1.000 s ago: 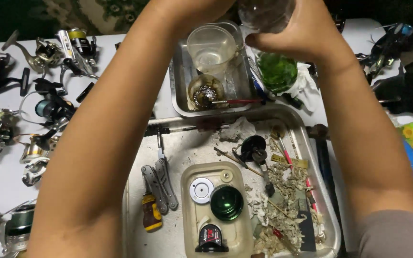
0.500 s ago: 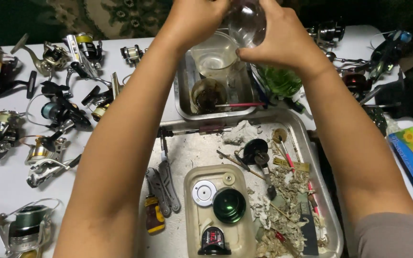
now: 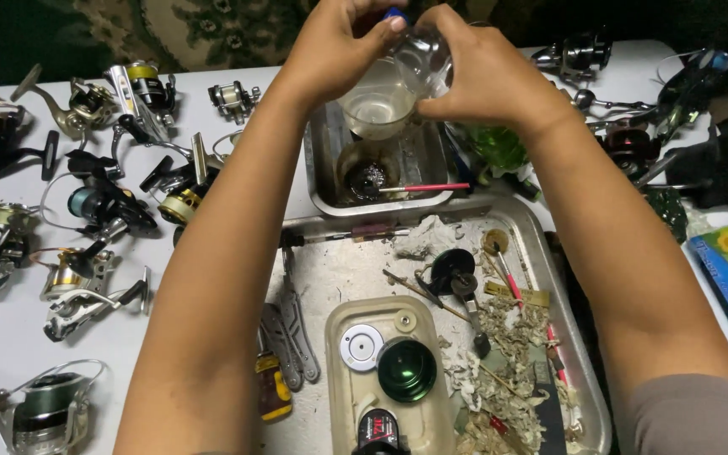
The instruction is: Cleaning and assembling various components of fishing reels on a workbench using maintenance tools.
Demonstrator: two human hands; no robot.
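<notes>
A flat white table top (image 3: pixel 10 337) is seen from above, filling most of the view from the left edge to the right. Beyond its far edge, a dark green patterned carpet with pale floral ornament (image 3: pixel 204 25) is laid on the floor. The far right corner is lost in deep shadow. The surface is lit evenly from above, with soft shadows cast.

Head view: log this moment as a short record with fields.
left hand: at the blue cap of a clear bottle
right hand: grips the bottle
below the hands: clear plastic cup over a small metal tray
large tray: holds tools, shredded scraps and a beige tub
table left: fishing reels on white cloth
</notes>
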